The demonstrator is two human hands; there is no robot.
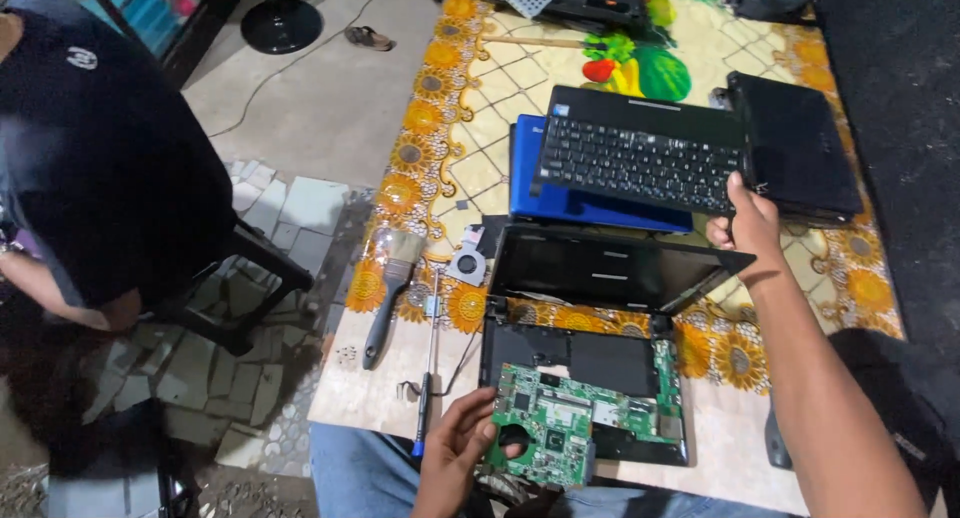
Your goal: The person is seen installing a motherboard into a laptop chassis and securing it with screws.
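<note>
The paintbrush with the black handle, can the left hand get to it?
Probably yes. The left hand holds the green circuit board, but the paintbrush lies uncovered just beyond the screwdriver.

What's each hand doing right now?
Left hand: closed on the green circuit board.
Right hand: gripping the black laptop keyboard at its corner.

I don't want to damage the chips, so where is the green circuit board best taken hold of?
Grip the green circuit board by its bare left edge, coming from the left, where the left hand already pinches it. Chips and connectors crowd its top face, so the fingers should stay on the rim. The right side rests on the opened laptop base.
</note>
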